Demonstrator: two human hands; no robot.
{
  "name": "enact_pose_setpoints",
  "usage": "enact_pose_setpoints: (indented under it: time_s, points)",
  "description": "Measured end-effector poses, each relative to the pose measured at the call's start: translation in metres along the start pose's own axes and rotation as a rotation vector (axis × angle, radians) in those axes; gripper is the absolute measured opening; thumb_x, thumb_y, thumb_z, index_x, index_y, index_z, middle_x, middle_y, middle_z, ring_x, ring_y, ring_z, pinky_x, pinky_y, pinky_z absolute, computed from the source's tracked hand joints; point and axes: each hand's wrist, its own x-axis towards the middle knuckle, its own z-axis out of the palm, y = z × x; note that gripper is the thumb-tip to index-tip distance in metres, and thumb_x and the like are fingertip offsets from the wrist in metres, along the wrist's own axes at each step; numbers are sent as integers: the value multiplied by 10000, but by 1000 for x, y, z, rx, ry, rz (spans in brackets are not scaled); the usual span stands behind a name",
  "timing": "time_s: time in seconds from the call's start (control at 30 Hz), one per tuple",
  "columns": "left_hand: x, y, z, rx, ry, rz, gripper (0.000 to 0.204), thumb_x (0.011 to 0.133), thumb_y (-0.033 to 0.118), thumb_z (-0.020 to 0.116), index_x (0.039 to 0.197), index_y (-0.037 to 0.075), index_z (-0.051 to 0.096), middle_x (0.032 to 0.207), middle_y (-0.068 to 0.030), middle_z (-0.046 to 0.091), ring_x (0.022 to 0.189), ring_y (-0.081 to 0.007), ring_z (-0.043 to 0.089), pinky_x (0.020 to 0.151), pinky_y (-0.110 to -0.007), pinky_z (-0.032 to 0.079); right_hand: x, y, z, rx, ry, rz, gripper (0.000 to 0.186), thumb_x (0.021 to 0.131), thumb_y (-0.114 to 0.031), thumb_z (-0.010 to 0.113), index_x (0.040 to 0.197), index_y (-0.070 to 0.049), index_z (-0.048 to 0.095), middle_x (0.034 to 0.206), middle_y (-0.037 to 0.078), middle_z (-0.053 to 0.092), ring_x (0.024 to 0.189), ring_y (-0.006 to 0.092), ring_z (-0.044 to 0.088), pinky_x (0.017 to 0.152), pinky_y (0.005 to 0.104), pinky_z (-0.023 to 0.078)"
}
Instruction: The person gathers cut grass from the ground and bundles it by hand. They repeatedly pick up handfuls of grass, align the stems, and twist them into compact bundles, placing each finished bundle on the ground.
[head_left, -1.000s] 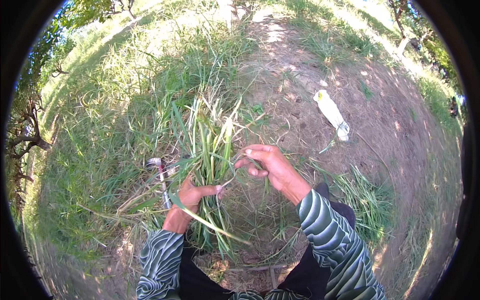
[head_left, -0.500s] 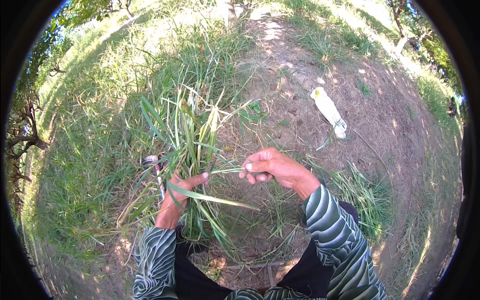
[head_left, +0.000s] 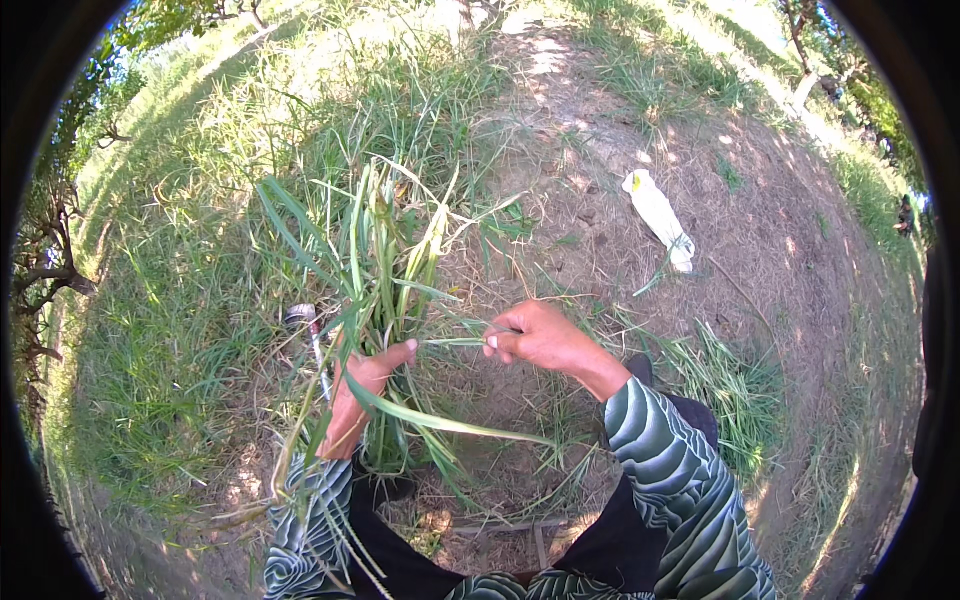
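Just left of the right fingers (head_left: 494,347), which pinch a strand (head_left: 455,342) stretched sideways, the bundle (head_left: 380,270) sits gripped by the left fingers (head_left: 405,350), its long axis crossing that strand.

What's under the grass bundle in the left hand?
Past the edges of the grass bundle, growing grass and part of a tool with a grey head show. Whatever lies directly beneath is covered by the bundle and left hand.

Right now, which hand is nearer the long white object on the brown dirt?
The right. In view, the right hand is below and left of the white object; the left hand, gripping long green grass, is farther left.
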Motion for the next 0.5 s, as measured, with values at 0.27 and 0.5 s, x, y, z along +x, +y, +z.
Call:
enact_pose_setpoints:
  time_s: [0.27, 0.5]
  points:
    - [-14, 17, 12, 14, -10, -81, 457, 742, 86, 703, 1163, 17, 539, 975, -104, 642, 890, -205, 594, 846, -341, 447, 7, 9, 22, -579, 169, -60, 190, 805, -209, 564, 781, -57, 677, 785, 181, 643, 735, 371, 620, 671, 460, 490]
    - [-28, 37, 17, 319, 35, 4, 342, 768, 133, 685, 1070, -6, 606, 924, -112, 647, 815, -191, 582, 742, -361, 470, 21, 4, 40, -736, 202, -90, 172, 819, -193, 587, 875, -46, 656, 791, 165, 642, 748, 355, 616, 684, 459, 487]
